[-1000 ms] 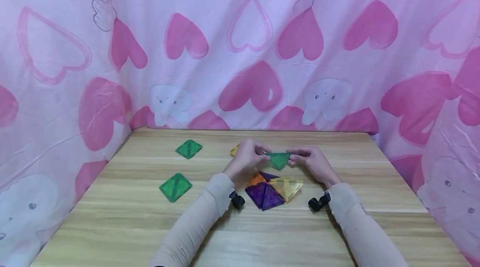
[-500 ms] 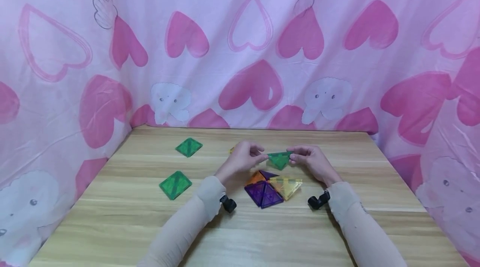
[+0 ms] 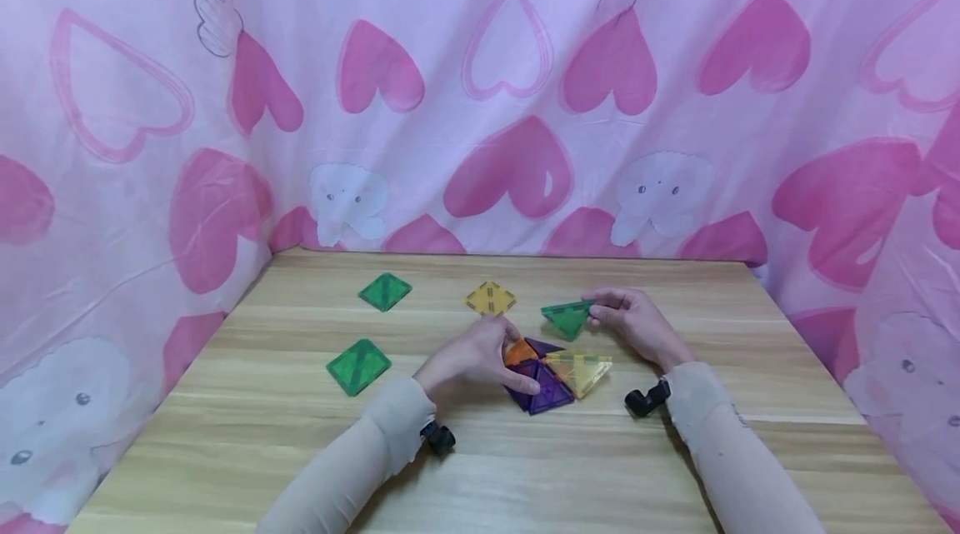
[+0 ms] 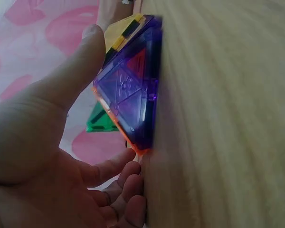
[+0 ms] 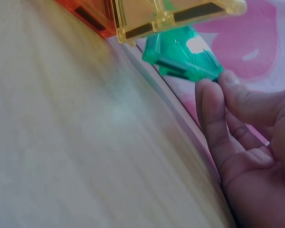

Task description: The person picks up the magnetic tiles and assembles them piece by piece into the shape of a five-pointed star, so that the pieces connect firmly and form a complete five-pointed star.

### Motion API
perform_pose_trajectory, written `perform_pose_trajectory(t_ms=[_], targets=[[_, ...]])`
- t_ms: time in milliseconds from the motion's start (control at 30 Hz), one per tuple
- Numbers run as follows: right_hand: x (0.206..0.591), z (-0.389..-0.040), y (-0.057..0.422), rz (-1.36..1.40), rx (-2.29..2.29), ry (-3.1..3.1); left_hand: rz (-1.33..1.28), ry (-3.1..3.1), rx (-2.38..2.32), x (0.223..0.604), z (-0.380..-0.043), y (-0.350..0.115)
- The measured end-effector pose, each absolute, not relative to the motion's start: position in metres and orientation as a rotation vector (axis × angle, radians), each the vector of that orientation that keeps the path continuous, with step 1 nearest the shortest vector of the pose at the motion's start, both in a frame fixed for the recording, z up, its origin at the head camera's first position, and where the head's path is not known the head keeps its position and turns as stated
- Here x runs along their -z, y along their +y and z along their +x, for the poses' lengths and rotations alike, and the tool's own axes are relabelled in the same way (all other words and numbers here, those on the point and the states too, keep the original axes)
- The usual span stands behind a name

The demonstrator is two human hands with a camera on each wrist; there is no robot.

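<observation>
My right hand [image 3: 637, 324] pinches a corner of a green triangular magnetic tile [image 3: 567, 321] between thumb and fingertips, holding it tilted behind the cluster. In the right wrist view the green tile [image 5: 183, 54] shows more than one edge; whether it is a single piece I cannot tell. The cluster of joined magnetic tiles stands raised on the table, with purple triangles [image 3: 551, 391], an orange tile [image 3: 517, 352] and a clear yellow tile [image 3: 581, 371] on its right. My left hand [image 3: 472, 359] spreads around its left side, thumb before the purple tile [image 4: 128, 90], fingers by the orange edge. Contact is unclear.
Two flat green diamonds of paired tiles lie at the left, a far one [image 3: 386, 291] and a nearer one [image 3: 358, 366]. A yellow diamond [image 3: 491, 298] lies behind the cluster. Curtains [image 3: 480, 101] with hearts enclose the wooden table [image 3: 525, 476].
My left hand has let go of the green tile and come nearer, to the left side of the cluster. The yellow diamond is uncovered. My right hand still holds the green tile.
</observation>
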State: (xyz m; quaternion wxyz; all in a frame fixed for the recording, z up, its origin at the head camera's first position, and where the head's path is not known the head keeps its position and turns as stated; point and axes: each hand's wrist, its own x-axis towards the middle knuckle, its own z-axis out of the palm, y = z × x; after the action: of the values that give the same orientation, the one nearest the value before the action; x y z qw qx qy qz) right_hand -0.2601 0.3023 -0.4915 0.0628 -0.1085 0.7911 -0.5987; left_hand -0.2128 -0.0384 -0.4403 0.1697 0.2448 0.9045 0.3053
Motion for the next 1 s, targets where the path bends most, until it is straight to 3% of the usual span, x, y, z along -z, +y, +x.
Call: perform_pose_trajectory(t_ms=[567, 1000], targets=[[0.4926, -0.2601, 0.3083, -0.545, 1.981, 2.005, 0.843, 2.585, -0.897, 0.4433, -0.2141, -0.0299], [0.4901, -0.2601, 0.3062, -0.488, 1.912, 2.046, 0.936, 2.591, -0.863, 0.4439, -0.2164, -0.0285]])
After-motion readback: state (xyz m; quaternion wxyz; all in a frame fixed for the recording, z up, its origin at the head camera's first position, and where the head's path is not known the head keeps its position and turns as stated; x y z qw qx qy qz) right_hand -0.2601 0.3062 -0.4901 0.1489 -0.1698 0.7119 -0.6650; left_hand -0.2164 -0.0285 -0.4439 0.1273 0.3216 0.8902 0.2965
